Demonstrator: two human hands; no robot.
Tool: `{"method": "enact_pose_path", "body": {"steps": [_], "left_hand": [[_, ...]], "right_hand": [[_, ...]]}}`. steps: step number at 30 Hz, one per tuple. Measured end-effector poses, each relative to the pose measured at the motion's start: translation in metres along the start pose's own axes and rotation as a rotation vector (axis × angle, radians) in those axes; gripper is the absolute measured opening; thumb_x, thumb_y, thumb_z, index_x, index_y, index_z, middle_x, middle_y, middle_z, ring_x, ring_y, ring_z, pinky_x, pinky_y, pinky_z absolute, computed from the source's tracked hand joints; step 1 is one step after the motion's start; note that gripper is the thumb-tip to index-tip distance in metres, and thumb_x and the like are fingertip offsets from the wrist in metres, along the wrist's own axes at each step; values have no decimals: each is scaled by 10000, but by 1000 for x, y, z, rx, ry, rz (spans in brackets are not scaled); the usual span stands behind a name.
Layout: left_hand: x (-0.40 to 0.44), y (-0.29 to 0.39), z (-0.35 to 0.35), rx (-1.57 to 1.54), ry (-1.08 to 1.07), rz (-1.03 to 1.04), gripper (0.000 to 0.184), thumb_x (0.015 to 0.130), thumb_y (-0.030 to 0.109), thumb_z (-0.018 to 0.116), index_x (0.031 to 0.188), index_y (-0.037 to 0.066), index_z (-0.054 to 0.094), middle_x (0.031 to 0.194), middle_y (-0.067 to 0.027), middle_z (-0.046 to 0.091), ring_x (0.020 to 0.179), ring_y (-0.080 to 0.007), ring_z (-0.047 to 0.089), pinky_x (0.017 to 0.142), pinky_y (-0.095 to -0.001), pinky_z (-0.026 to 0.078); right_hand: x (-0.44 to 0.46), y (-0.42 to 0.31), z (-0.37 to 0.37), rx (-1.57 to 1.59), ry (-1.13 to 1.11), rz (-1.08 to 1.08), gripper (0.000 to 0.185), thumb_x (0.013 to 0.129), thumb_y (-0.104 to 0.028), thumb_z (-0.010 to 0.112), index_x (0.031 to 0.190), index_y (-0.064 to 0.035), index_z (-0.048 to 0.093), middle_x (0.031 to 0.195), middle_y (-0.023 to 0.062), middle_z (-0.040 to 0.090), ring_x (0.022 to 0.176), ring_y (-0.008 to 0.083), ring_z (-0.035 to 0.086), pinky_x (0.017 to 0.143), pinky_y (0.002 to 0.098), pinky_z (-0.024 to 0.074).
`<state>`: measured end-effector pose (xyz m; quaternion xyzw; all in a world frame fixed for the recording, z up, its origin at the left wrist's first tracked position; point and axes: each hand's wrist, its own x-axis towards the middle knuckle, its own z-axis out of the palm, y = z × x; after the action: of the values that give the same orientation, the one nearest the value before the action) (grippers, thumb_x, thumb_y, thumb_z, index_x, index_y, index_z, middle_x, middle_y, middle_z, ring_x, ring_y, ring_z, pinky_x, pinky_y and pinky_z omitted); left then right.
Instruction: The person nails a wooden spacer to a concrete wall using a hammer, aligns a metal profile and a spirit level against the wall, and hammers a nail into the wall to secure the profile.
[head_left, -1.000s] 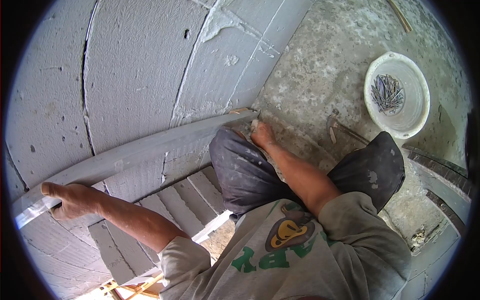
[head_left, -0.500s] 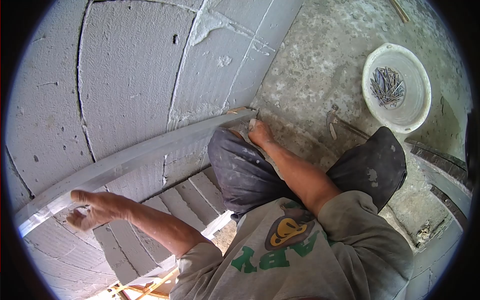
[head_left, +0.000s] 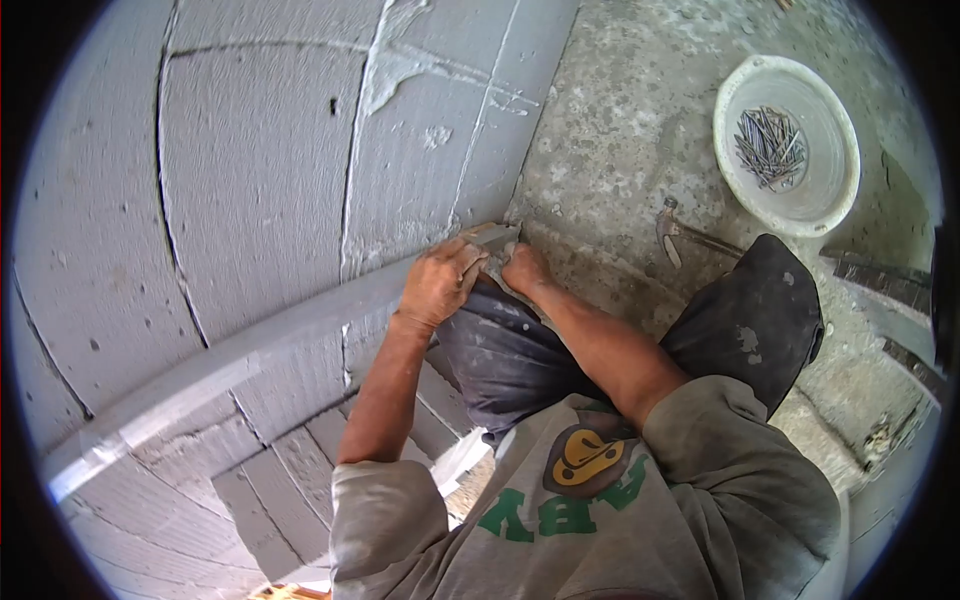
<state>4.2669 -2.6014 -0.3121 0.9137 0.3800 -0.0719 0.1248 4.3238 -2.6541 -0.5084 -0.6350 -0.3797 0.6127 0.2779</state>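
Observation:
A long grey straight bar (head_left: 300, 335), bowed by the lens, runs along the block wall to the corner by my knee. My left hand (head_left: 440, 283) is closed over the bar near its far end, knuckles up, fingers curled. Just right of it, my right hand (head_left: 526, 268) is closed in a fist close under the bar's tip. Whatever its fingers hold is hidden. A claw hammer (head_left: 700, 238) lies on the concrete floor beside my right knee, its handle partly behind the knee.
A whitish plastic basin (head_left: 735, 180) holding many nails (head_left: 770, 148) stands on the floor at upper right. The grey block wall (head_left: 260, 170) rises on the left, with lighter smears along some joints. More grey blocks (head_left: 275, 510) lie below the bar. Dark-edged boards (head_left: 880, 280) are at far right.
My left hand has swung from the bar's near left part to its far end, beside my right hand, and its fingers have closed. My right hand has stayed in place.

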Motion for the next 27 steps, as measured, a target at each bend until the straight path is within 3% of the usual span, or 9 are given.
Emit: {"method": "enact_pose_path", "body": {"steps": [3, 9, 12, 21, 27], "left_hand": [[7, -13, 20, 76, -21, -7, 144, 812, 151, 666, 935, 77, 655, 929, -87, 656, 883, -303, 630, 847, -395, 488], [9, -27, 43, 559, -363, 78, 199, 824, 157, 592, 1012, 127, 650, 991, -49, 636, 999, -232, 602, 950, -437, 405], [15, -32, 66, 572, -361, 56, 229, 815, 129, 576, 1029, 136, 657, 1036, -36, 630, 1044, -216, 585, 952, -433, 402], [30, -40, 95, 533, -511, 121, 155, 783, 107, 582, 861, 140, 712, 1042, -39, 630, 1077, -206, 571, 915, -394, 437], [30, -45, 100, 511, -496, 217, 163, 787, 103, 576, 879, 136, 707, 995, -41, 632, 1048, -218, 585, 897, -385, 463]], "right_hand": [[1, -2, -2, 9, 9, 8, 284, 743, -109, 572, 991, -5, 666, 1013, 250, 651, 985, 415, 613, 856, 452, 491], [-11, -12, -9, 103, -34, 89, 282, 737, -112, 564, 971, 16, 653, 1003, 258, 646, 996, 402, 611, 858, 436, 498], [-10, -8, -10, 140, -32, 43, 257, 740, -100, 555, 948, 17, 650, 987, 266, 640, 983, 403, 610, 855, 441, 493], [8, 18, 2, 209, -36, 72, 277, 758, -112, 545, 981, 18, 644, 1045, 271, 629, 1018, 422, 594, 885, 427, 482], [19, 27, 5, 194, -60, 66, 300, 751, -121, 553, 979, 48, 650, 1040, 280, 633, 1017, 400, 605, 887, 408, 488]]}}
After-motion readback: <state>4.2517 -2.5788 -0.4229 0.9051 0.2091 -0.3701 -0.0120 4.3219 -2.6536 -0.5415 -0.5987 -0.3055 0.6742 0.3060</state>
